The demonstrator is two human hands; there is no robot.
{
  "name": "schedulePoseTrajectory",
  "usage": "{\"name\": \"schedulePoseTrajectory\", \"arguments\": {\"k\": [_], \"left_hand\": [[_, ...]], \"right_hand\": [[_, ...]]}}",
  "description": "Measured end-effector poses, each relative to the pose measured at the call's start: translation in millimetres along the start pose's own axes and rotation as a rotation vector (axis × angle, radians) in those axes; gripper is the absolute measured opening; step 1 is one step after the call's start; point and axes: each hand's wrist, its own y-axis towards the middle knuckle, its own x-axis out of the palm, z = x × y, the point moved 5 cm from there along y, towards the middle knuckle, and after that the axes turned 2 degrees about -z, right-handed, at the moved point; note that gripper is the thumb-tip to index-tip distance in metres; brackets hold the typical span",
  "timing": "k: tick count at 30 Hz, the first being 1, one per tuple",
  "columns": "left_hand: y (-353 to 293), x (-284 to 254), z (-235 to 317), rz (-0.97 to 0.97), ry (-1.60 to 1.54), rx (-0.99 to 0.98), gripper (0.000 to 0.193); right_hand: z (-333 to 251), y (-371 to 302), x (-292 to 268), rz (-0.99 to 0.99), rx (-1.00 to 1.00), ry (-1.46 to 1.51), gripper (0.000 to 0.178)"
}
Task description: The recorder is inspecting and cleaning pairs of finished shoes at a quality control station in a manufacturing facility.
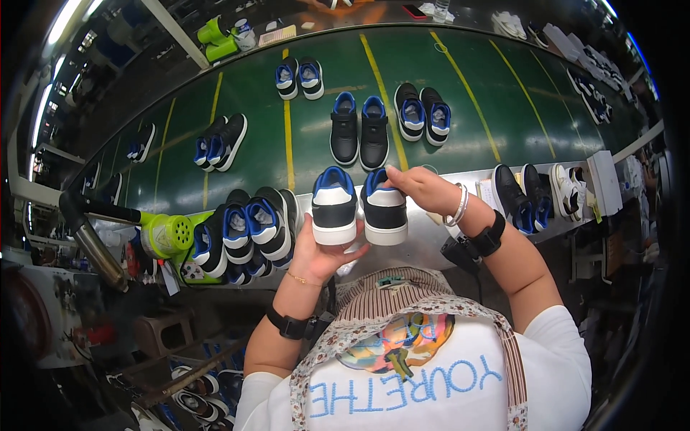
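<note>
Two black-and-white sneakers with blue lining are side by side in front of me, heels toward me. My left hand [323, 253] is cupped under the left sneaker [335, 208], its fingers reaching beneath toward the right one. At the heel collar of the right sneaker [385, 212], my right hand [425, 189] pinches the rim with thumb and fingers. Just beyond their toes stands a pair of black sneakers [359, 133] with blue lining. The undersides of the held sneakers are hidden.
A green conveyor belt [327, 126] with yellow lines carries several more sneaker pairs. Left of me several sneakers [248, 226] are bunched beside a lime-green hot-air blower [167, 235] with a metal nozzle. On the right ledge are black sneakers [523, 197], white shoes [568, 190] and a white box [604, 183].
</note>
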Motion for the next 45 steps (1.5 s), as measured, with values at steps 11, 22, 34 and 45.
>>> {"name": "schedulePoseTrajectory", "arguments": {"k": [11, 22, 34, 45], "left_hand": [[35.9, -123.6, 3.1, 0.224, 1.108, 0.073, 0.053], [49.5, -116.8, 10.6, 0.143, 1.018, -0.116, 0.036], [69.3, -88.7, 24.3, 0.312, 1.006, 0.008, 0.034], [282.2, 112.1, 147.7, 0.457, 2.202, 0.801, 0.058]], "right_hand": [[130.3, -15.5, 71.0, -0.343, -0.021, -0.909, 0.047], [120.7, 31.3, 89.8, -0.039, 0.044, -0.970, 0.041], [71.0, -26.3, -250.5, 0.810, 0.094, -1.236, 0.057], [133.6, 33.9, -274.0, 0.645, 0.220, -0.719, 0.058]]}}
